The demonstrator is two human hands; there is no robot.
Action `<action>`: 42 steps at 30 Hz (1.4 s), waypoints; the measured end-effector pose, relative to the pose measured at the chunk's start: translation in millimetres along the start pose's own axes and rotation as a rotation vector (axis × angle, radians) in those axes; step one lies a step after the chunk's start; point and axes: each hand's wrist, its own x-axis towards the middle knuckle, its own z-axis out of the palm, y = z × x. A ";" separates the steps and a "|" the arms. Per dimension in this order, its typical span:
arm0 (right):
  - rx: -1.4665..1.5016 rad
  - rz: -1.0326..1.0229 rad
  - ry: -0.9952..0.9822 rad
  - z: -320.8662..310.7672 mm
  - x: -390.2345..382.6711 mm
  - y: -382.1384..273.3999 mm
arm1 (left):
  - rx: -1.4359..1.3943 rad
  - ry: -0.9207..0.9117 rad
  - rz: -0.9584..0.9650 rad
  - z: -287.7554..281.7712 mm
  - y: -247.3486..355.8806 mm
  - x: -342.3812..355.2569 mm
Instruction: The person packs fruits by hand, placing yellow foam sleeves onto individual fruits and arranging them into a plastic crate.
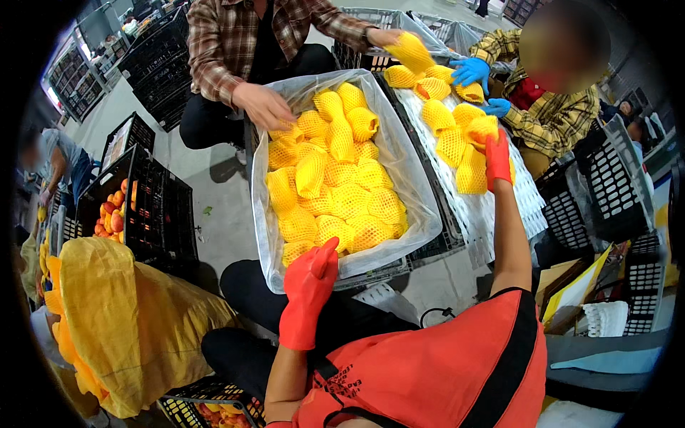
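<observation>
Facing the wearer across the work, a co-worker in a brown plaid shirt [221, 57] has one bare hand over the far-left side of the lined crate and the other at a yellow net sleeve. To the right, a second co-worker in a yellow checked shirt [564, 128] reaches in with blue gloves [471, 73]. Between them and the wearer stands the crate lined with clear plastic [422, 221], the widest container here. A yellow sack [143, 321] bulges at lower left; beyond it, a black crate [164, 207] holds bare red-orange fruit [113, 214]. A white padded sheet [524, 203] lies just right of the lined crate.

The wearer's left hand [310, 289], in a red glove, is at the crate's near edge, fingers drawn together; its palm is hidden, so any hold cannot be told. The right hand [499, 162], gloved alike, reaches onto the sheet, its fingers against one netted fruit [481, 128]; whether they grip it is unclear. Smallest are the yellow-sleeved fruits [349, 189], heaped inside the lined crate, with more [451, 146] on the sheet.
</observation>
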 end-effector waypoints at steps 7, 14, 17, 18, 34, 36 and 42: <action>-0.573 -0.721 0.050 36.1 -45.5 -52.9 | -0.394 0.096 -0.238 -14.3 1.9 -0.4; -0.137 -1.017 -1.106 164.7 -135.8 -131.5 | -0.637 0.232 -0.550 -27.5 -12.3 10.4; -0.395 -1.008 -1.297 179.6 -147.6 -139.9 | -0.393 0.215 -0.362 -23.3 -19.7 3.5; -0.472 -0.939 -1.345 179.4 -150.8 -146.3 | -0.382 0.226 -0.326 -22.5 -19.6 1.2; 0.281 0.046 -0.800 320.0 -280.7 -124.2 | -0.664 0.245 -0.426 -38.2 -15.1 8.3; 0.552 0.358 -0.975 288.9 -269.2 -136.3 | -0.719 0.243 -0.456 -39.1 -21.4 0.9; 0.657 0.288 -1.172 187.5 -244.4 -184.5 | -0.016 0.293 -0.276 -42.5 -5.7 20.1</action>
